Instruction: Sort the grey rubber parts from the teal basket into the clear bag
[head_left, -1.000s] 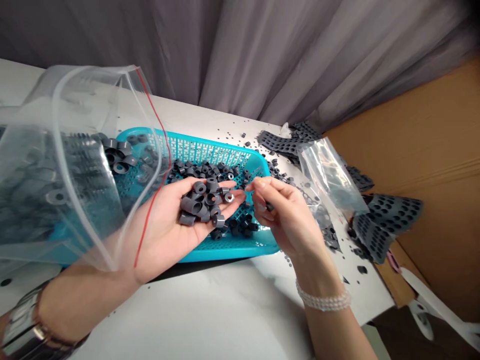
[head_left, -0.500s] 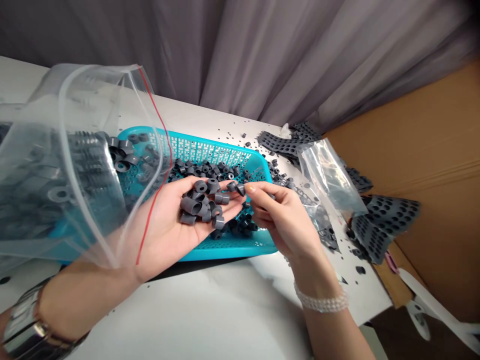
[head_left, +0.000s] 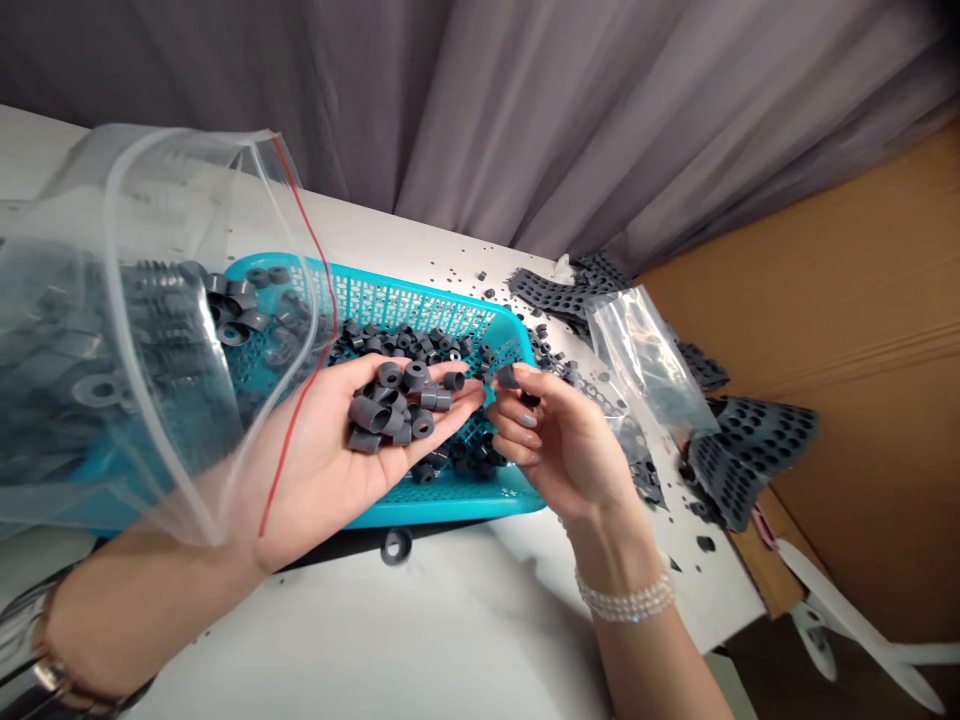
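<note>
My left hand point(head_left: 322, 440) lies palm up, cupping a heap of small dark grey rubber caps point(head_left: 390, 410), short hollow cylinders with a hole in one end. Just right of its fingertips, my right hand point(head_left: 566, 430) pinches a single grey cap point(head_left: 507, 377) between thumb and forefinger. A second dark piece point(head_left: 529, 400) shows partly behind that thumb. Beneath both hands stands a turquoise plastic basket point(head_left: 450, 512) with many more caps inside. A clear zip bag point(head_left: 172, 200) with a red line hangs open over my left wrist, grey caps within it.
One loose cap point(head_left: 395, 545) is at the basket's near side, over the white table point(head_left: 420, 630). Perforated grey rubber sheets point(head_left: 757, 450) and an empty-looking clear bag point(head_left: 649, 360) lie to the right. Small scraps dot the table by a cardboard panel point(head_left: 862, 330).
My right hand has drawn slightly away from the left fingertips, its pinched cap now tipped upward. A loose cap has appeared below my left hand, near the basket's front rim.
</note>
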